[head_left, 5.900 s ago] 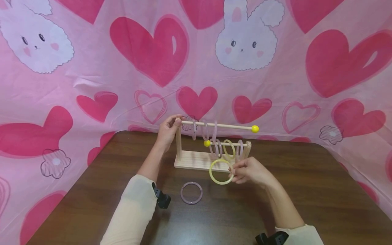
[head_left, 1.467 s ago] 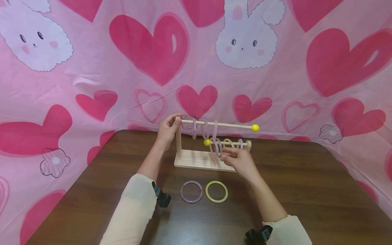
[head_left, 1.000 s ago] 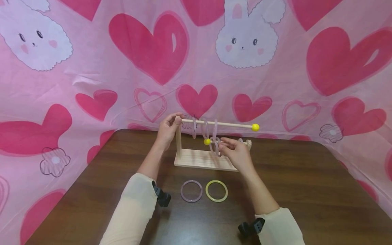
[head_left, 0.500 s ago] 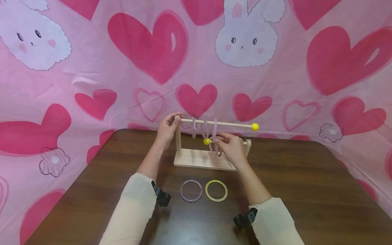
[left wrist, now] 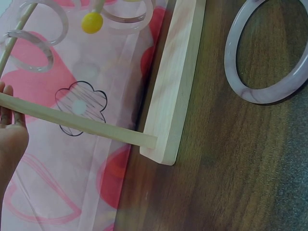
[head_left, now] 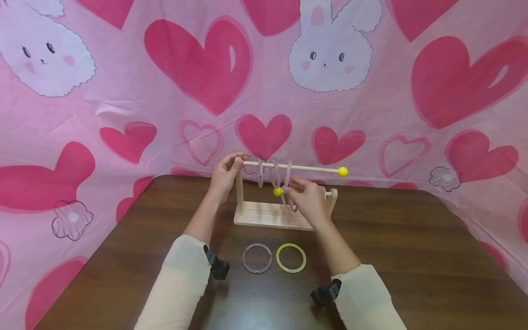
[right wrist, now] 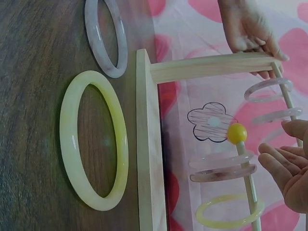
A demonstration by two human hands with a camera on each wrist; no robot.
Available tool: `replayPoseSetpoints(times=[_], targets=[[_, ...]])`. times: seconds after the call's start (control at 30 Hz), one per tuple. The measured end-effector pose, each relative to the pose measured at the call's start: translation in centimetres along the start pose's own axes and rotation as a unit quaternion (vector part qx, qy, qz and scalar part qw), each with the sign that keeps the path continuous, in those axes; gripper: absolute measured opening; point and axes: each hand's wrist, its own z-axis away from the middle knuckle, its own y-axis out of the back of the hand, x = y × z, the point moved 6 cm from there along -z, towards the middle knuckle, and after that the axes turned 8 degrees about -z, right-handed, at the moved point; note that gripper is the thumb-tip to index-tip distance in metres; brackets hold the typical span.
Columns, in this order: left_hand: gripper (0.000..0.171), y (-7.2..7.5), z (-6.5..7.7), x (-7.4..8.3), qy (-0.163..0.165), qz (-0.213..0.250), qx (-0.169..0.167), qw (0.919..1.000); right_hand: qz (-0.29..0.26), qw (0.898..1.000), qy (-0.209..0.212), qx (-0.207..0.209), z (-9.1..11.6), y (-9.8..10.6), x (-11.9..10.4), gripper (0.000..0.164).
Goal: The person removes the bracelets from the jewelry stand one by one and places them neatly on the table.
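My left hand [head_left: 224,176] grips the top of the left post of a wooden bangle stand [head_left: 272,215]. Three pale lavender bangles hang on its upper rod [head_left: 315,169]. My right hand [head_left: 311,201] is beside the rightmost of these, thumb and fingers apart around its edge in the right wrist view; contact is unclear. From the lower rod hang two lavender bangles and a yellow bangle [right wrist: 226,224], which the right hand hides in the head view. Flat on the table in front lie a purple bangle [head_left: 244,259] and another yellow bangle [head_left: 278,259], side by side.
Yellow balls cap the upper rod [head_left: 343,172] and the lower rod [head_left: 278,191]. The stand is on a dark brown wooden table [head_left: 412,256]. Behind it hangs a pink cloth [head_left: 264,101] with hearts and rabbits. A small black camera [head_left: 218,267] sits on each wrist.
The right hand laid the yellow bangle beside the purple one, then moved up and left past the lower rod to the upper rod's bangles. The left hand keeps its hold on the post.
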Motion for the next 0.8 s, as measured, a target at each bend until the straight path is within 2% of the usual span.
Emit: replayPoseSetpoints(times=[0.13,0.3,0.5,0.8], targets=[[0.037,0.0,0.0,-0.1,-0.001,0.002,0.001,1.0,0.011,1.0,0.019,-0.002,0.1,-0.3,-0.5,0.04],[0.038,0.0,-0.1,-0.1,-0.005,0.003,0.001,1.0,0.031,0.998,0.057,0.004,0.1,-0.6,-1.2,0.03],[0.044,0.0,0.0,0.1,-0.01,-0.003,0.001,0.9999,0.045,0.996,0.071,0.015,0.2,-0.5,-1.3,0.022],[0.054,0.0,0.1,0.2,-0.013,-0.003,0.006,0.9999,0.088,0.989,0.081,0.083,0.5,0.7,-1.2,0.019]])
